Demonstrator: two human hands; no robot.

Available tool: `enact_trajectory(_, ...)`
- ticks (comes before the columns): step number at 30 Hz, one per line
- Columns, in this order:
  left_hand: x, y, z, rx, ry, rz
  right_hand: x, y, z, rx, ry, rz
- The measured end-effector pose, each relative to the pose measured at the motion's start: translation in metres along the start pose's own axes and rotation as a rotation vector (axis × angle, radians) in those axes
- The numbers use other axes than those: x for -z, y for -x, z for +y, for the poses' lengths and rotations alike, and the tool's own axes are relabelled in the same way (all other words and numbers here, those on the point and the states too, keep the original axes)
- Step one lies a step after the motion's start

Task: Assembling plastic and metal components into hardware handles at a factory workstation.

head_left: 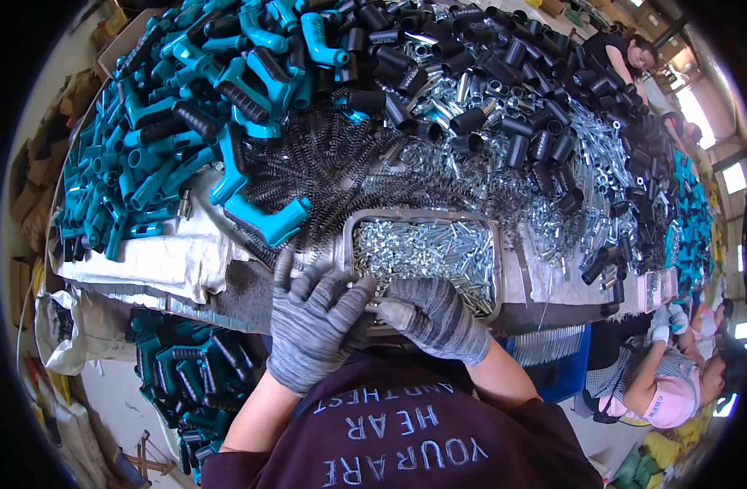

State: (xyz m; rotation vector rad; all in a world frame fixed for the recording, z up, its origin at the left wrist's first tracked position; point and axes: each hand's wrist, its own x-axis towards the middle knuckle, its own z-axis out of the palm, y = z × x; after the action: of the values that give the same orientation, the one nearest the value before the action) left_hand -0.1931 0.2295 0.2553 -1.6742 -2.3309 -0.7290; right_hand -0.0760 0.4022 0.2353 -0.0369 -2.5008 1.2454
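Note:
Both my hands wear grey knitted gloves and meet at the near edge of a metal tray [498, 269] filled with small silvery pins and nut-like pieces [422, 244]. My left hand [312, 326] has its outer fingers raised, while its index finger bends in toward the right hand. My right hand [438, 322] is curled over the tray's near right corner, thumb toward the left fingertips. Something small and pale seems pinched where the fingertips meet, but it is too covered to name. A teal pistol-shaped handle [267, 220] lies beyond my left hand.
Teal handles with black grips [247, 102] are heaped at the left. Black coil springs [308, 163] spread behind the tray; black sleeves [516, 151] and metal tubes pile to the right. A crate of handles [194, 371] stands below left, a blue bin [573, 367] below right. Co-workers [663, 383] sit at the right.

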Motion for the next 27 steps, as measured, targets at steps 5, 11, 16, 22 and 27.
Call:
enact_trajectory(5,-0.035,0.039,-0.023,0.303,0.367,0.106,0.045,-0.032,0.031,-0.347,0.286,0.264)
enact_trajectory(11,-0.059,0.057,-0.036,0.637,0.576,0.163,0.080,-0.052,0.084,-0.623,0.537,0.203)
enact_trajectory(16,-0.061,0.059,-0.041,0.719,0.708,0.211,0.109,-0.067,0.076,-0.455,-0.012,0.445)
enact_trajectory(22,-0.057,0.060,-0.044,0.752,0.773,0.200,0.112,-0.063,0.045,-0.551,-0.069,0.294)
enact_trajectory(27,-0.018,0.030,-0.025,0.595,0.747,-0.058,0.069,-0.033,0.021,-0.464,-0.035,-0.099)
